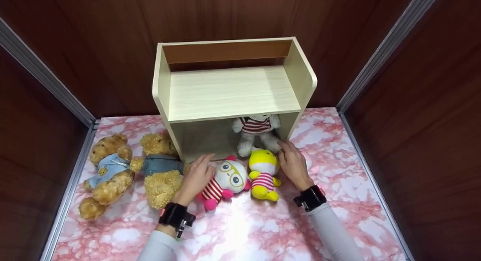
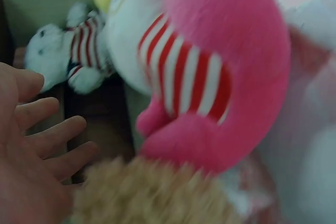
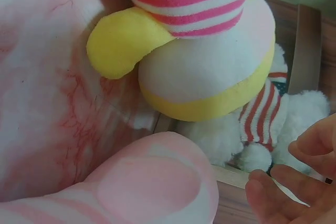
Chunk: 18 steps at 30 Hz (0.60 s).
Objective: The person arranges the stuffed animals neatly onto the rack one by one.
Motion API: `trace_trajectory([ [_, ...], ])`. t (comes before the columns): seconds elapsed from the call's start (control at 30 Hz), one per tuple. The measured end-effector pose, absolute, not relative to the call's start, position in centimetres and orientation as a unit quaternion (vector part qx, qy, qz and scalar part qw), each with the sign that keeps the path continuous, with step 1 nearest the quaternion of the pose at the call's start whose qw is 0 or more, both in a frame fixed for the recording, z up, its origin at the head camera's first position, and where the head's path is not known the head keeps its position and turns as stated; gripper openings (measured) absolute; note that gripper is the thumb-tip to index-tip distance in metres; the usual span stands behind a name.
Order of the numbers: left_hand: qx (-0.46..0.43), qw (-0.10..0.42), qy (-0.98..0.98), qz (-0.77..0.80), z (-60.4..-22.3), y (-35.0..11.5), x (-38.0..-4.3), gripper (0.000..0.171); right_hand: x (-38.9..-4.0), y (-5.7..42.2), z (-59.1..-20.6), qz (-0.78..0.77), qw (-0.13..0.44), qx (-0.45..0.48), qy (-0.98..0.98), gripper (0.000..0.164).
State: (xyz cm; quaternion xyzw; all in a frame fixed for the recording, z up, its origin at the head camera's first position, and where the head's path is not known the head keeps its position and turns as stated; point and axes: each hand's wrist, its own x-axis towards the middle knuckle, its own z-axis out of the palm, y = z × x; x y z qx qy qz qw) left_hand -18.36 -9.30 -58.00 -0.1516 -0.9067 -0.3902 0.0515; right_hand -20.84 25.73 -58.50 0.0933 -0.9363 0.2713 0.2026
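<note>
A white teddy bear (image 1: 256,135) in a red-striped shirt sits at the right of the shelf unit's lower compartment, its head hidden under the middle board. My right hand (image 1: 294,164) is at the bear's foot, beside a yellow-and-white plush (image 1: 264,160). In the right wrist view its fingers (image 3: 278,192) are loosely bent, with nothing between them. My left hand (image 1: 196,178) reaches to the compartment's front edge, left of a pink-and-white plush (image 1: 232,175) with yellow glasses. The left wrist view shows its fingers (image 2: 58,135) spread and holding nothing.
The pale wooden shelf unit (image 1: 233,92) stands against the brown back wall. Two brown teddy bears (image 1: 112,171) in blue clothes lie at the left on the pink marbled surface (image 1: 360,201). A pale pink plush (image 3: 152,187) lies beside my right hand.
</note>
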Motion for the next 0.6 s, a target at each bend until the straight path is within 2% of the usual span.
trace_trajectory([
  [0.23, -0.144, 0.094, -0.907, -0.385, -56.2, -12.3, -18.4, 0.039, -20.5, 26.1, -58.1, 0.266, 0.21, 0.099, -0.936, 0.034],
  [0.6, -0.063, 0.101, -0.928, -0.352, -55.5, -17.9, -18.6, 0.036, -20.3, 26.9, -57.7, 0.241, 0.218, 0.131, -0.937, 0.036],
])
